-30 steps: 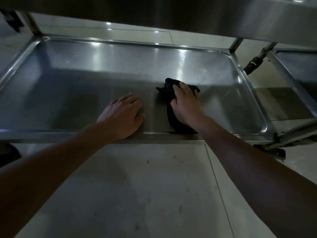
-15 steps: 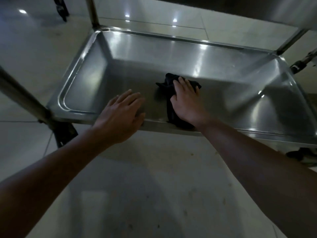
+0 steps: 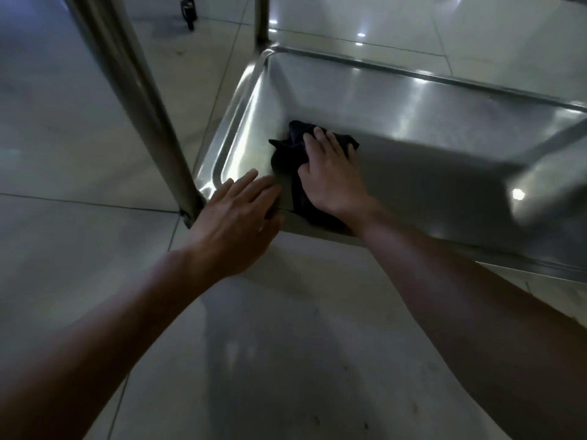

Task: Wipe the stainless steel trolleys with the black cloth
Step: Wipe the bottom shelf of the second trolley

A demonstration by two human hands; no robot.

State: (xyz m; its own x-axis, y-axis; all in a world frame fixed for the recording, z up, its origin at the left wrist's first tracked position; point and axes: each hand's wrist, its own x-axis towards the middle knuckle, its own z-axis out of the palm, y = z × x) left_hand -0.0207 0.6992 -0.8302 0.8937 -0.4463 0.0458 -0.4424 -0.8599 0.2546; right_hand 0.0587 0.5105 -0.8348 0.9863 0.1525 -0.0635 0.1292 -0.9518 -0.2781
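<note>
The lower shelf of a stainless steel trolley point(image 3: 413, 100) is a shallow shiny tray with a raised rim. A crumpled black cloth point(image 3: 286, 150) lies near the tray's left front corner and hangs over the front rim. My right hand point(image 3: 330, 176) presses flat on the cloth with straight fingers. My left hand point(image 3: 238, 217) rests open on the tray's front rim, just left of the cloth, beside the corner post.
A steel corner post point(image 3: 133, 100) rises at the tray's left front corner, and another post point(image 3: 262, 19) stands at the back left. A blurred steel bar point(image 3: 546, 185) crosses at the right. Pale floor tiles point(image 3: 63, 122) surround the trolley. A dark caster point(image 3: 189, 11) stands far back.
My right hand has slid the cloth leftward along the shelf to its left front corner. My left hand moved left along the rim too. The view swung left.
</note>
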